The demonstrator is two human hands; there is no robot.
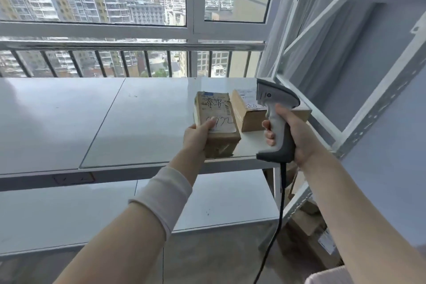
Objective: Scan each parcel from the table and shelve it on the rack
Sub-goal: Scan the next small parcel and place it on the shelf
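My left hand (pixel 198 138) grips a taped parcel (pixel 219 143) over the near right part of the worktop (pixel 69 117). The thumb lies across its white label and covers part of the handwriting. The marks I can see are too scrawled to read. I cannot tell whether the parcel's lower end touches the worktop or hangs just above it.

My right hand (pixel 297 138) is clamped round the grip of a barcode scanner (pixel 276 108). Its head sits above and to the right of the taped parcel, and the two do not touch. The hands are apart, with a gap between them.

A second parcel (pixel 250 117) lies on the worktop just behind the first. The scanner blocks its right side and most of its label.

The scanner's black cable (pixel 280 210) drops past the worktop's edge and runs out of the bottom of the view.

The rack (pixel 359 117) stands at the right. I see only pale perforated uprights and rails, and the frame edge cuts them off. Low on that side are brown cartons (pixel 306 221), partly hidden by an upright and my right forearm. I cannot tell whether they sit on the rack or on the floor.

A white sleeve (pixel 166 193) wraps my left forearm. Beyond the worktop, a window railing (pixel 129 46) crosses blurred apartment blocks.
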